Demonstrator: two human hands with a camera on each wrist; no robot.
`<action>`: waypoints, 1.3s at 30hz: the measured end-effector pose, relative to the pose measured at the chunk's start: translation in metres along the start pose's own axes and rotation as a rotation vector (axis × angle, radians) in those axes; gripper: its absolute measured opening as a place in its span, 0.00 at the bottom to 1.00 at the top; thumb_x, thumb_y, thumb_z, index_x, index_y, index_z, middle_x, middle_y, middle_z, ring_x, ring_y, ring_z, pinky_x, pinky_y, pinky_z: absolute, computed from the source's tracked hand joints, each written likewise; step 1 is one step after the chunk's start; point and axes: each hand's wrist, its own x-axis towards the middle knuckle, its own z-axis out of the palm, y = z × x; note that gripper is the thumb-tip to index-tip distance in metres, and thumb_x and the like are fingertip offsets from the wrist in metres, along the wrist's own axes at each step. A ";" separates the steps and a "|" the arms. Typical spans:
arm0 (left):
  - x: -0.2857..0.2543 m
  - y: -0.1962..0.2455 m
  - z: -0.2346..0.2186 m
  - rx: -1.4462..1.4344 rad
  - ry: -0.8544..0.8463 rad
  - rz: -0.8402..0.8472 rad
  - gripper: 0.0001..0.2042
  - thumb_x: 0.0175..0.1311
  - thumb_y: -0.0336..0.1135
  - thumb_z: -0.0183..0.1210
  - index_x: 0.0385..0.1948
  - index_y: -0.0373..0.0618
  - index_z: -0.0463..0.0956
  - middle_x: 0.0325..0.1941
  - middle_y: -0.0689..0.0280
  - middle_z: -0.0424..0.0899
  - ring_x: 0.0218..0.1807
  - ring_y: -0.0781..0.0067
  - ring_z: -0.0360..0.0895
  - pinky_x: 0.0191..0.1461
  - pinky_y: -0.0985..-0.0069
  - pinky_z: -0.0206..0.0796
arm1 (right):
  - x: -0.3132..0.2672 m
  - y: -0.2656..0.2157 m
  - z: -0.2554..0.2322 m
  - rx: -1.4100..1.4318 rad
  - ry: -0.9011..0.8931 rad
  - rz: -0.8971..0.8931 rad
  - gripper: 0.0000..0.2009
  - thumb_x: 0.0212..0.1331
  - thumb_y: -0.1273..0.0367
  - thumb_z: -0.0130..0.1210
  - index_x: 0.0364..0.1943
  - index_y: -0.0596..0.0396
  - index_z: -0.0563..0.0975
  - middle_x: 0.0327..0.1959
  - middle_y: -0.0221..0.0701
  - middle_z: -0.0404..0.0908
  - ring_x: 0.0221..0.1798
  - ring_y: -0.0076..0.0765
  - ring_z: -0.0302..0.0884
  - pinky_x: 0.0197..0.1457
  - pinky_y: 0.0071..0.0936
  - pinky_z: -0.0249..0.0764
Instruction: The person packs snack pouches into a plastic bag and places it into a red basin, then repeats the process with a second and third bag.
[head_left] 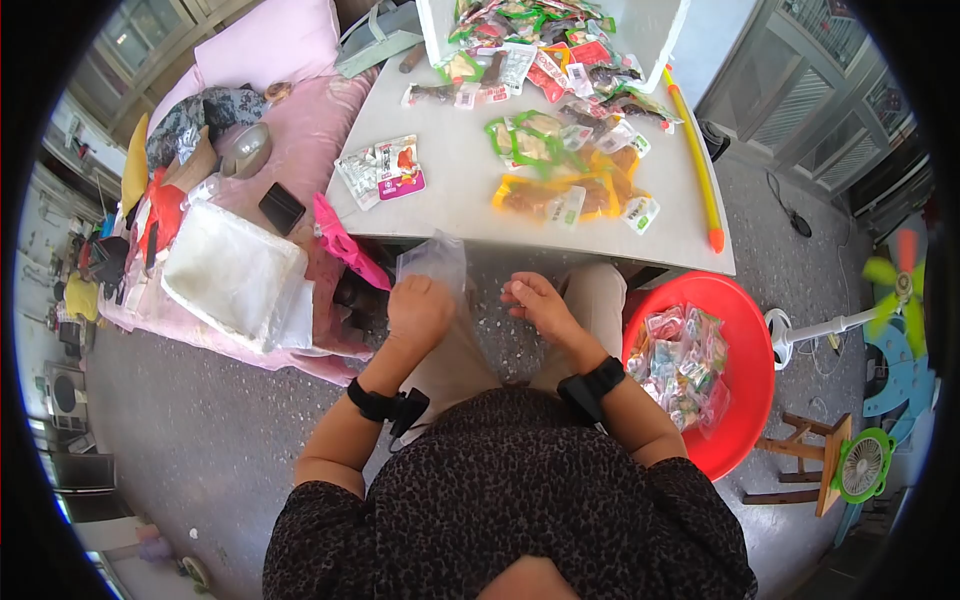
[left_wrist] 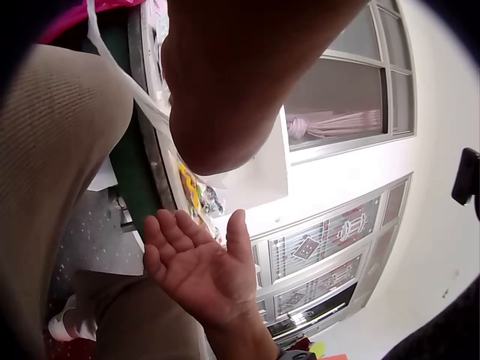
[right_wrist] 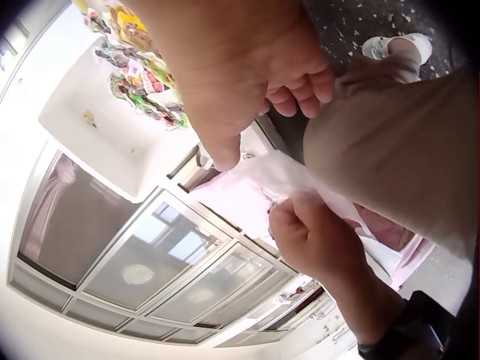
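Note:
In the head view my left hand point(head_left: 420, 308) grips a clear plastic bag point(head_left: 435, 258) just off the table's front edge. The right wrist view shows that hand's fingers curled at the bag's edge, with the thin film point(right_wrist: 281, 169) rising above them. My right hand point(head_left: 540, 303) hovers a little to the right over the lap, holding nothing. Its palm point(left_wrist: 202, 274) faces the left wrist camera, fingers loosely bent and thumb apart. Beyond the hands, yellow-orange snack packets point(head_left: 525, 198) and green packets point(head_left: 535, 140) lie on the table, with a white-and-pink packet point(head_left: 385, 170) farther left.
A white foam box point(head_left: 655, 45) spills many snack packets at the table's back. The yellow stick point(head_left: 695, 150) lies along the right edge. A red basin point(head_left: 750, 370) of packets stands on the floor at right. On the pink bed at left rests a white tray point(head_left: 225, 270).

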 end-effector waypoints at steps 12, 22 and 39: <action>-0.023 0.009 0.020 -0.224 -0.041 -0.160 0.09 0.45 0.37 0.54 0.23 0.42 0.71 0.25 0.59 0.72 0.34 0.59 0.68 0.35 0.69 0.61 | 0.018 0.034 0.005 0.065 -0.035 0.112 0.05 0.50 0.69 0.47 0.25 0.54 0.71 0.21 0.25 0.70 0.24 0.20 0.67 0.27 0.18 0.64; -0.073 -0.058 0.041 -1.003 -0.182 -1.053 0.14 0.47 0.33 0.55 0.34 0.35 0.67 0.27 0.66 0.72 0.26 0.79 0.69 0.30 0.82 0.62 | 0.017 0.042 -0.007 -0.099 -0.161 0.143 0.04 0.50 0.71 0.46 0.25 0.56 0.71 0.22 0.27 0.72 0.23 0.21 0.67 0.26 0.19 0.65; 0.009 -0.012 -0.039 -1.684 -0.058 -0.772 0.04 0.50 0.22 0.48 0.27 0.43 0.66 0.25 0.70 0.71 0.27 0.82 0.68 0.31 0.85 0.59 | 0.003 -0.031 0.015 -0.339 0.049 -0.336 0.07 0.50 0.71 0.49 0.34 0.57 0.69 0.28 0.25 0.71 0.30 0.19 0.68 0.31 0.17 0.66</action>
